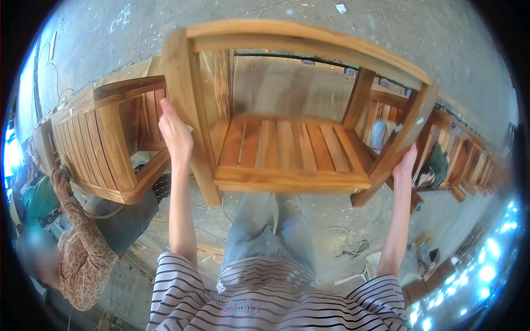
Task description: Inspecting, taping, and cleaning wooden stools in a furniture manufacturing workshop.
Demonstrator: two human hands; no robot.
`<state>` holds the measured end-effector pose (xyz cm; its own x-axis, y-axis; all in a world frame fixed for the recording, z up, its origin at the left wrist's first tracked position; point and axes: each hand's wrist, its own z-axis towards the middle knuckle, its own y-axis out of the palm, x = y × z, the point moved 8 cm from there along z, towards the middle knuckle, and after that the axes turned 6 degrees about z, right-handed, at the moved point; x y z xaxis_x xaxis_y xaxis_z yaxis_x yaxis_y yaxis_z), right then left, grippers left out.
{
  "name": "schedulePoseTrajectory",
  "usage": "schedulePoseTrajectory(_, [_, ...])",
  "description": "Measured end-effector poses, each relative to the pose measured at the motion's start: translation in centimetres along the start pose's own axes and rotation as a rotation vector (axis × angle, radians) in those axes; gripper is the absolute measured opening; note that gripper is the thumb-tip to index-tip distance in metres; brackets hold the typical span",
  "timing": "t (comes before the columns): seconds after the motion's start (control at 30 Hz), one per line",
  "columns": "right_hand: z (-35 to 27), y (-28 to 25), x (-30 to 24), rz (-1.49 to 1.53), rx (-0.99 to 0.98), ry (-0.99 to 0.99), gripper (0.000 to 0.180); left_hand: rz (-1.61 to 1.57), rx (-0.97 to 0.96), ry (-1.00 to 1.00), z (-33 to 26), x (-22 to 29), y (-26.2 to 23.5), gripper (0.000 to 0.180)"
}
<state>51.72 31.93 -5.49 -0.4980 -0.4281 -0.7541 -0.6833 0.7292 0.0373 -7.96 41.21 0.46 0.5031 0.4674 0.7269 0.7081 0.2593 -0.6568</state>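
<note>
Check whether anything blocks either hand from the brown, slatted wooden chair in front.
Nothing visible does. The left hand meets the left side of the brown, slatted wooden chair, and the right hand meets its right side; no object shows between.

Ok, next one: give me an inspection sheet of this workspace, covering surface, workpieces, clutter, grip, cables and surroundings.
Surface: grey concrete floor, marked and littered.
Workpieces: slatted wooden frame, tilted in view; whether it touches the floor is unclear.
Clutter: small pale scrap at the top of the view.
Grip: left hand against the frame's left upright, right hand against its right; finger closure unclear.
Cables: dark tangled cord on the floor, lower right.
Surroundings: co-worker at left beside another slatted piece; more slatted pieces at right.
</note>
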Motion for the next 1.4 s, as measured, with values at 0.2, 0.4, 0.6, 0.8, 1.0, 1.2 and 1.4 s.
schedulePoseTrajectory(0.2, [3.8, -0.7, -2.0, 0.136, -0.038, -0.189, 0.032, -0.118, 0.138, 0.185, 0.0, 1.7, 1.5, 0.069])
schedulePoseTrajectory(0.4, [2.4, -4.3, 2.4, 0.208, -0.013, -0.146, 0.039, -0.386, 0.161, -0.143, -4.4, -3.7, 0.7, 0.08])
schedulePoseTrajectory(0.6, [0.3, -12.0, 5.6, 0.357, 0.123, -0.031, 0.042, -0.97, -0.057, -0.536, -9.9, -5.5, -2.5, 0.078])
schedulePoseTrajectory(0.8, [-4.1, -19.0, 8.0, 0.187, -0.007, -0.054, 0.036, -0.824, -0.069, -0.424, -15.9, -5.4, -5.4, 0.069])
schedulePoseTrajectory(1.0, [-8.1, -19.9, 10.2, -0.193, -0.079, -0.208, 0.033, -0.841, -0.023, -0.446, -21.3, -12.4, -6.3, 0.058])
schedulePoseTrajectory(1.2, [-8.5, -19.9, 11.3, -0.57, -0.13, -0.366, 0.03, -0.73, -0.195, -0.541, -23.4, -16.5, -6.6, 0.053])
schedulePoseTrajectory(1.4, [-8.1, -22.5, 9.9, -0.945, -0.183, -0.523, 0.027, 0.164, -0.112, 0.142, -17.4, -1.0, -2.0, 0.067])
